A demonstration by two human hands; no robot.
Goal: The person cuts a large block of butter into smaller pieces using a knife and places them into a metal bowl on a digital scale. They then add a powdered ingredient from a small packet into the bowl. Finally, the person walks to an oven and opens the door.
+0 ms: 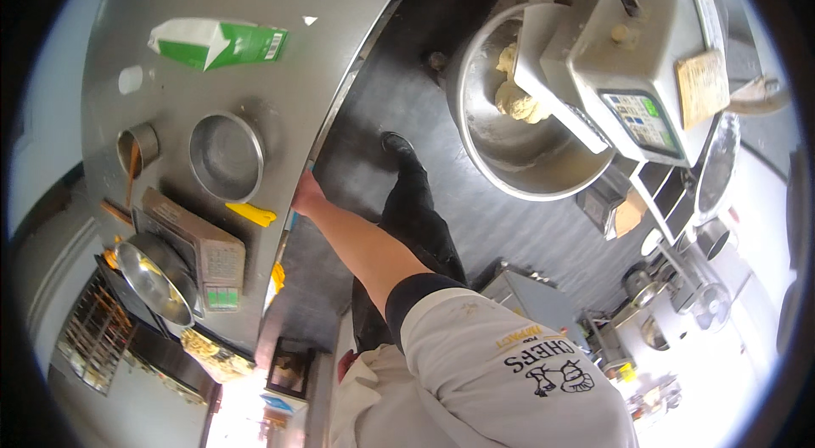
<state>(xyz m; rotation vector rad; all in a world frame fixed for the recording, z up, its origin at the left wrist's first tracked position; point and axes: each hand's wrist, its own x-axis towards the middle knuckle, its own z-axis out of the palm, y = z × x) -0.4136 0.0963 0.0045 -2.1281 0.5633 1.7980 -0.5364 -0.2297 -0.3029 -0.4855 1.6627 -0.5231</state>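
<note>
My right arm, in a white sleeve with a dark cuff, reaches across to the front edge of the steel table (293, 100). My right hand (307, 193) is at that edge, and its fingers are hidden from view. Only a small part of my left hand (346, 363) shows, low beside the white shirt, with its fingers unclear. On the tabletop nearest my right hand lie a yellow cloth-like piece (251, 214) and a round metal pan (227, 157). Farther along the table, a green and white carton (221, 42) lies on its side.
A metal cup (137, 145) with a wooden-handled tool stands left of the pan. A weighing scale (222, 257) and a steel bowl (155, 278) are nearer me. At right stands a large mixer (632, 49); its steel bowl (543, 172) holds pale dough (518, 102).
</note>
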